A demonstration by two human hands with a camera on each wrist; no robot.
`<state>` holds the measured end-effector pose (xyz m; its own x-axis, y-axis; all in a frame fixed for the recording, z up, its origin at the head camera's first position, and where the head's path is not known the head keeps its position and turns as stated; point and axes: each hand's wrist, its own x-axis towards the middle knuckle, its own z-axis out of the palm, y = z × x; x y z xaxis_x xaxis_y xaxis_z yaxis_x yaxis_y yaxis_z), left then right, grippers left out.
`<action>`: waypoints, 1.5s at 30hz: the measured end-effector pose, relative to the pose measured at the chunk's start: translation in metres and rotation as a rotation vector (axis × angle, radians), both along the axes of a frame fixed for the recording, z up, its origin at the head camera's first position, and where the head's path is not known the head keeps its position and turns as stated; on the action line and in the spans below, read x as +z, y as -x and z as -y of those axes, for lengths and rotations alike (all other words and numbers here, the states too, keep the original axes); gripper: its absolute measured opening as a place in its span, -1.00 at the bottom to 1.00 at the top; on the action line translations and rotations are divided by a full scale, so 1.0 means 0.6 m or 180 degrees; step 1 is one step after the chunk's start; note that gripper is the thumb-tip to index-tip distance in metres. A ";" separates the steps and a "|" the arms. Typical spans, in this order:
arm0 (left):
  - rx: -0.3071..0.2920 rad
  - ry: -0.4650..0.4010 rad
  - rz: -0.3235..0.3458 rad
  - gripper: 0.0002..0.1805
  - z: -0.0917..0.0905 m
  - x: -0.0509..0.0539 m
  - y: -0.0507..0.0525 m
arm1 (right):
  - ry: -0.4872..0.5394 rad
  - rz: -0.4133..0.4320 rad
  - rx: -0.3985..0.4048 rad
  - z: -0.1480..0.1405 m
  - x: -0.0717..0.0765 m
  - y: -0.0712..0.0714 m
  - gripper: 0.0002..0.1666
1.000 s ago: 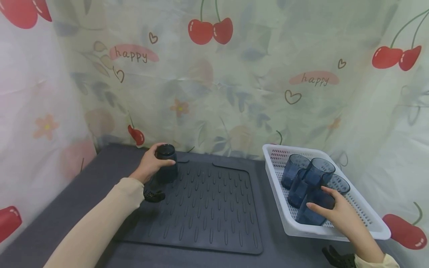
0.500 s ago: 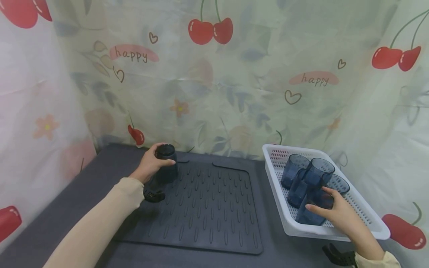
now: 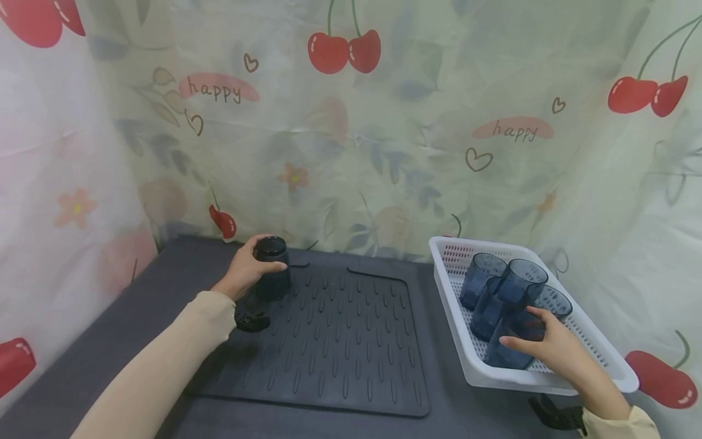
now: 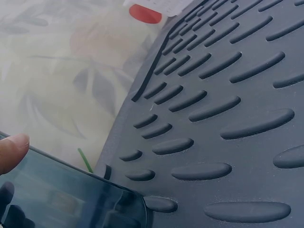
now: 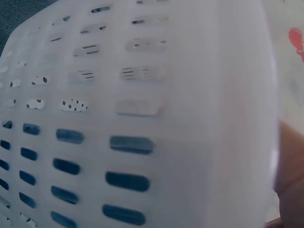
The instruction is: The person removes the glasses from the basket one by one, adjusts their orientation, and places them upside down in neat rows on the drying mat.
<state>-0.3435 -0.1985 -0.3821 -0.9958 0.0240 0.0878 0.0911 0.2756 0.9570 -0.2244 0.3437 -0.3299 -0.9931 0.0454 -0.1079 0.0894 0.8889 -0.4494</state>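
At the back left corner of the dark ribbed drying mat (image 3: 340, 341) stands a dark blue drinking glass (image 3: 274, 283), base up. The left hand (image 3: 247, 268) grips it from the left, thumb across the near side. In the left wrist view, a fingertip lies on the glass (image 4: 71, 199), low at the left. Over at the white basket, the right hand (image 3: 559, 344) holds the front blue glass (image 3: 507, 353) near its rim, between thumb and fingers. That glass leans among the others. In the right wrist view, the basket wall hides this glass and most of the hand.
Several more blue glasses (image 3: 476, 286) lean together in the perforated white basket (image 3: 463, 360), right of the mat. A dark cloth (image 3: 241, 421) covers the table. A printed curtain (image 3: 351, 152) hangs close behind and along both sides.
The right hand and the glass rim it holds have shifted very slightly in the basket. The left hand and its glass stay where they were.
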 end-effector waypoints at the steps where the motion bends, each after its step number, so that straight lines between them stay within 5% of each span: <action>1: -0.0001 -0.0004 0.0005 -0.08 0.000 -0.001 0.000 | -0.0025 0.0000 -0.0004 0.000 0.001 0.001 0.33; 20: 0.0021 -0.0057 -0.0024 -0.10 -0.003 0.001 0.001 | -0.0012 0.0037 -0.0026 -0.006 0.013 -0.009 0.25; 45: 0.0058 0.0091 0.0032 -0.08 -0.001 0.006 0.000 | 0.0353 -0.0254 -0.0396 -0.001 0.079 -0.045 0.27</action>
